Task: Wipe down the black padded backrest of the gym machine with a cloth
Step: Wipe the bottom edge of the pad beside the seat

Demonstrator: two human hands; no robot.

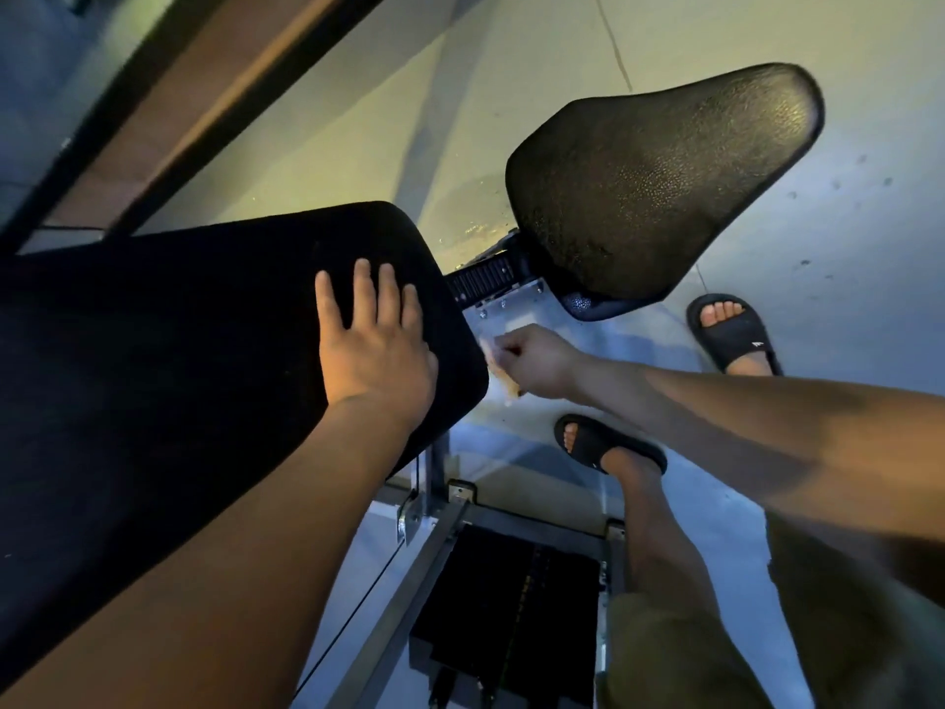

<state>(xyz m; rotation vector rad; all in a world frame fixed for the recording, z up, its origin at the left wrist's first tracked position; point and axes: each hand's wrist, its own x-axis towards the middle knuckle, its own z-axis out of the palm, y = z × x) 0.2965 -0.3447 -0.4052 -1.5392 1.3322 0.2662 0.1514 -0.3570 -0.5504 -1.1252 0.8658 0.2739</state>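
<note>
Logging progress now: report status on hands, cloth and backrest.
Left hand flat on backrest, fingers spread. Right hand grips cloth at backrest's edge. Nothing seen blocking.

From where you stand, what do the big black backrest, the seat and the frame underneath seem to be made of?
The backrest looks like matte black padded vinyl or fabric; it is too dark to see any grain. The seat looks like pebbled vinyl or faux leather: grainy texture with a sheen. The frame looks like grey metal: square tubes and bolted plates.
</note>
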